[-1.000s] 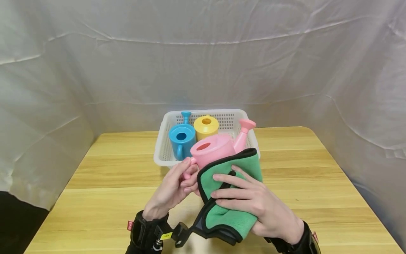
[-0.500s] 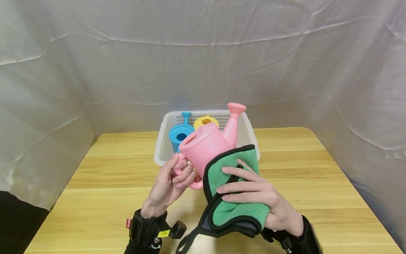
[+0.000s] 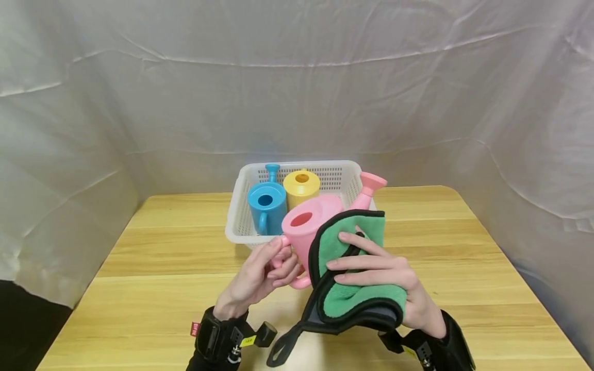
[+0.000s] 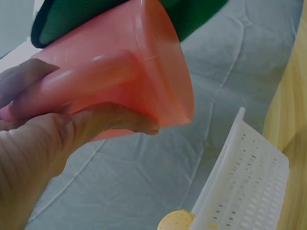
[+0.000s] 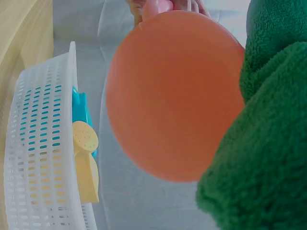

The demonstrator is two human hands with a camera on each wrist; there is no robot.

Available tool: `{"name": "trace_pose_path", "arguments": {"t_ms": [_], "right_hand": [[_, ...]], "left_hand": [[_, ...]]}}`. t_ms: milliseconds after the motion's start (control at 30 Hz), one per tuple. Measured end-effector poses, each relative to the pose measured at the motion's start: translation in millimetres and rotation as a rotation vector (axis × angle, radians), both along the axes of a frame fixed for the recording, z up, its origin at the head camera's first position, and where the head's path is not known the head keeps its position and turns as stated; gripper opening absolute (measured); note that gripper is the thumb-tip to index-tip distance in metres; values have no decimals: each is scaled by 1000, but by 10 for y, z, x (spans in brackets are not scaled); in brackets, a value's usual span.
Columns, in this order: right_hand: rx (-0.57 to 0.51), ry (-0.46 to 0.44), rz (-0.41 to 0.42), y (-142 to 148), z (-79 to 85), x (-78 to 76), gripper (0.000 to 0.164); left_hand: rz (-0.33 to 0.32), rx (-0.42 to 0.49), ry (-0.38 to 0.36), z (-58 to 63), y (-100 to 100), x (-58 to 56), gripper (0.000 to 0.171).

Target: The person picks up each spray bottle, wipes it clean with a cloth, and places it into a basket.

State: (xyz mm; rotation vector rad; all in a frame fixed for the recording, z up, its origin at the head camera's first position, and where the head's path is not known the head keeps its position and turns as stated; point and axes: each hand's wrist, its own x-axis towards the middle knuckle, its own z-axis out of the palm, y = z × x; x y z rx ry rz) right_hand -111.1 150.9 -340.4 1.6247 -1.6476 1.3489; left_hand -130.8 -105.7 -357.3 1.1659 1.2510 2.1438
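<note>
A pink toy watering can (image 3: 303, 241) is held up in front of the basket, its sprinkler head pointing to the upper right. My left hand (image 3: 260, 270) grips its handle (image 4: 91, 79), with the thumb stretched along the side in the left wrist view. A green cloth with black edging (image 3: 327, 252) covers the can's right side. With fingers spread over it, my right hand (image 3: 394, 281) holds the cloth against the can; the thumb is hidden. The can's round base (image 5: 172, 96) faces the right wrist camera. A dark strap loop (image 3: 284, 350) hangs from the cloth.
A white perforated basket (image 3: 238, 238) stands behind the hands on the wooden table (image 3: 176, 247). Inside it sit a blue watering can (image 3: 275, 212) and a yellow watering can (image 3: 294, 195). Grey fabric (image 3: 297, 108) hangs around the back and sides.
The pink can tipped up toward the left, then swung back down to the right. My right hand and the cloth have shifted rightward, and the strap loop now hangs free of my left wrist.
</note>
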Motion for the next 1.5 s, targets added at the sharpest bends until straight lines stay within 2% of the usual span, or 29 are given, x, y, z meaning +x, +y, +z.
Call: {"name": "trace_pose_path", "arguments": {"t_ms": [133, 300, 433, 567, 667, 833, 933, 1300, 1400, 1500], "right_hand": [[-30, 16, -1, -25, 24, 3, 30], [-66, 30, 0, -51, 73, 30, 30], [-93, 37, 7, -61, 110, 40, 32], [-107, 40, 10, -68, 119, 38, 33], [-103, 44, 4, -60, 113, 35, 32], [-65, 58, -7, -27, 89, 25, 30], [-42, 73, -14, -16, 77, 24, 29], [85, 200, -120, -28, 63, 33, 34], [103, 210, -141, -26, 59, 37, 32], [115, 220, -154, -33, 55, 35, 32]], "left_hand": [[29, -39, 20, -4, 39, 14, 41], [50, -20, 54, 1, 78, 31, 40], [76, 30, 71, 5, 89, 43, 41], [92, 109, 46, 0, 96, 47, 43], [76, 174, 2, -8, 98, 51, 41], [74, 244, -57, -20, 101, 48, 36], [90, 267, -53, -24, 103, 41, 37], [92, 270, -134, -5, 72, 42, 38], [83, 281, -123, -6, 77, 33, 38], [80, 269, -79, -10, 81, 29, 37]]}}
